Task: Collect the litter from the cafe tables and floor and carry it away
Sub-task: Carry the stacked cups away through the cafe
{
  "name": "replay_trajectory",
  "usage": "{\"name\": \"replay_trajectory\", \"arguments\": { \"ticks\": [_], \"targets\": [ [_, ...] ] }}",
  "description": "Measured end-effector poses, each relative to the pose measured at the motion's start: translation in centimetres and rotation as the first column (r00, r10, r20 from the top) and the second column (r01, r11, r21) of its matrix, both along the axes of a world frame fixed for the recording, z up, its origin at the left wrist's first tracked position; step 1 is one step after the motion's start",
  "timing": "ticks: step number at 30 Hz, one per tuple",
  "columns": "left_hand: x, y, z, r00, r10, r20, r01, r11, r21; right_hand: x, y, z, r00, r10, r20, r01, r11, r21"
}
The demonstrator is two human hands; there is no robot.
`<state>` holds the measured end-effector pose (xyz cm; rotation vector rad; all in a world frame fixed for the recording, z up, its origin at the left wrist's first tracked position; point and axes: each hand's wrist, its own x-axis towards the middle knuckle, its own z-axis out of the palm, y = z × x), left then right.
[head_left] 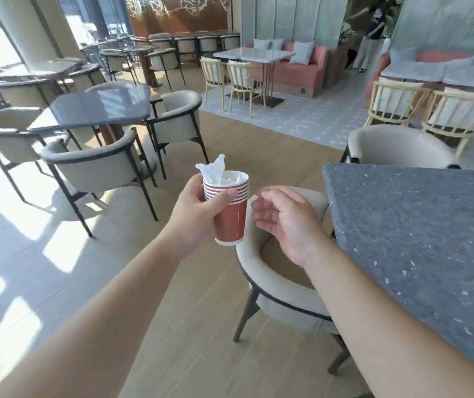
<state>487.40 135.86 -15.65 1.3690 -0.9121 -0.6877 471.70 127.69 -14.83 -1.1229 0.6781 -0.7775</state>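
My left hand (pixel 194 209) grips a stack of red paper cups (pixel 231 218) with white rims, held upright in mid-air above the floor. Crumpled white tissue (pixel 215 169) sticks out of the top cup. My right hand (pixel 286 222) hovers just to the right of the cups, fingers spread and empty, not touching them. Both forearms reach in from the bottom of the view.
A speckled grey table (pixel 419 239) is close on the right, with a beige round-backed chair (pixel 273 280) tucked under it below my right hand. Another grey table (pixel 98 109) ringed by chairs stands to the left. A person (pixel 369 35) stands far back.
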Motion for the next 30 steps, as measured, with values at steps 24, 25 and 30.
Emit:
{"name": "replay_trajectory", "arguments": {
  "ticks": [24, 25, 30],
  "targets": [
    [17.1, -7.1, 0.3, 0.963, 0.269, -0.019, -0.269, 0.963, 0.03, 20.8, -11.5, 0.0, 0.945, 0.325, 0.028, -0.325, 0.946, -0.005],
    [17.7, -7.9, 0.3, 0.963, 0.269, -0.02, -0.269, 0.963, 0.022, 21.3, -12.4, 0.1, 0.944, 0.329, 0.028, -0.329, 0.944, -0.009],
    [20.6, -11.2, 0.3, 0.964, 0.265, -0.035, -0.265, 0.964, -0.001, 24.3, -15.8, 0.4, 0.948, 0.318, 0.019, -0.318, 0.948, -0.014]
  ]
}}
